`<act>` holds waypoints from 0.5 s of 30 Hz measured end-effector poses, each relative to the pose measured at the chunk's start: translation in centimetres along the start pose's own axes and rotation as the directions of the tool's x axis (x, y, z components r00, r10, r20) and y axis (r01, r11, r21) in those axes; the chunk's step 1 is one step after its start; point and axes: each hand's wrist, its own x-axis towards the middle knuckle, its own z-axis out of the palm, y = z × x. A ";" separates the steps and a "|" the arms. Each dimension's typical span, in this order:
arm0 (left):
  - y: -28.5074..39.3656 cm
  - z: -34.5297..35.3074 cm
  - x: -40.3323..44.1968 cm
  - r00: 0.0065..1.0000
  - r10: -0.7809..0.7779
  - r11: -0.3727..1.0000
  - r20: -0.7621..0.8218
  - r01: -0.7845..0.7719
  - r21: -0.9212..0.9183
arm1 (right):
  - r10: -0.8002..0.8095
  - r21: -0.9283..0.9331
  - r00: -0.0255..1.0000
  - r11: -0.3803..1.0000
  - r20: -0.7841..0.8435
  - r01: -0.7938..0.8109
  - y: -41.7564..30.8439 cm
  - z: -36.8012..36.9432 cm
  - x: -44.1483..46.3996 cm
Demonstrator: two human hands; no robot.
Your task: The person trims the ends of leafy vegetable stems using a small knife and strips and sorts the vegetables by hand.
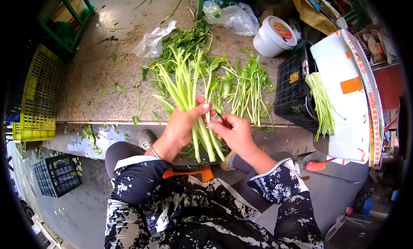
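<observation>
"While the left hand (178, 125) wraps closed around the pale green stalks (183, 87), what does the right hand (238, 135) do?"

"It pinches, thumb to finger, just beside them. What sits in that pinch is too small to name. The step looks like fine fingerwork at the bunch's side."

"And the next move?"

"It probably calls for a steady left hold, keeping the stalks together."

"Farther out?"

"Loose leafy greens (251, 85) lie on the ledge (92, 92), near a black crate (287, 92)."

So the left hand (180, 125)'s got a bunch of green stalks (196, 135), right hand (235, 132) pinching right beside it.
</observation>
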 end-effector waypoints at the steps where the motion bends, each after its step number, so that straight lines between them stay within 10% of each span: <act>1: 0.3 0.2 0.0 0.999 0.006 0.999 -0.044 -0.008 -0.031 | -0.058 0.090 0.998 0.994 -0.026 0.060 -0.2 -0.2 0.4; 6: 0.7 -0.3 0.1 0.998 -0.028 0.993 -0.058 0.035 0.113 | 0.003 0.560 0.987 0.823 0.162 -0.094 -0.4 -1.1 1.7; 15: 0.9 0.2 0.0 0.996 -0.015 0.988 -0.087 0.028 0.153 | -0.128 0.281 0.991 0.953 0.041 0.112 0.8 -1.2 2.5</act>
